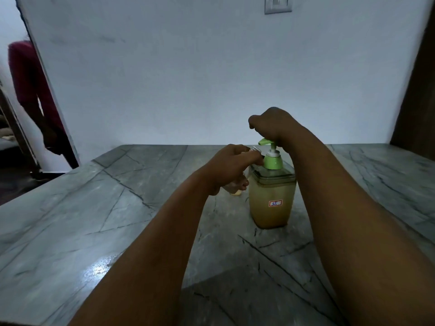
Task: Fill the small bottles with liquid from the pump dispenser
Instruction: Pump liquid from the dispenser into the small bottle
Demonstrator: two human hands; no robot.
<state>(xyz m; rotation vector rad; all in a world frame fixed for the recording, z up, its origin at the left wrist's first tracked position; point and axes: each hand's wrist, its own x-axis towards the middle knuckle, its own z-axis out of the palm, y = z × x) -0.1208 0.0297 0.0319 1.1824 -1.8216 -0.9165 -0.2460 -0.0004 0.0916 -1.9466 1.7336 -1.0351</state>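
While you look down at the stone table, these things sit from your left to your right.

Person in red [28,90]: far on the left, past a doorway. Only a dark red top and an arm show, and it is blurry.

Table [70,220]: grey stone with dark cracks like lines. A shiny wet-looking spot glows near your left arm.

Your left hand [231,167]: it reaches in from the left. Its fingers curl round a small bottle and hold it up next to the pump.

Small bottle [235,189]: it is clear, and most of it hides behind your left hand. A bit of pale yellow shows at its bottom end, below your fingers. Its shiny top end sits just under the green spout. You cannot tell how full it is.

Pump dispenser [271,201]: it stands up straight on the table, near the middle, just right of the small bottle. It is a clear square jar full of cloudy yellow-brown liquid. A little white tag with a red edge is stuck on its front.

Pump head [270,149]: it is light green, with a white neck. The spout points left, toward the small bottle.

Your right hand [270,124]: it rests on top of the pump head with its fingers bent down. The heel of the hand touches the back of the green top. You cannot tell if the fingers hold it or only press it.

Wall switch [278,4]: a grey plate, high on the white wall.
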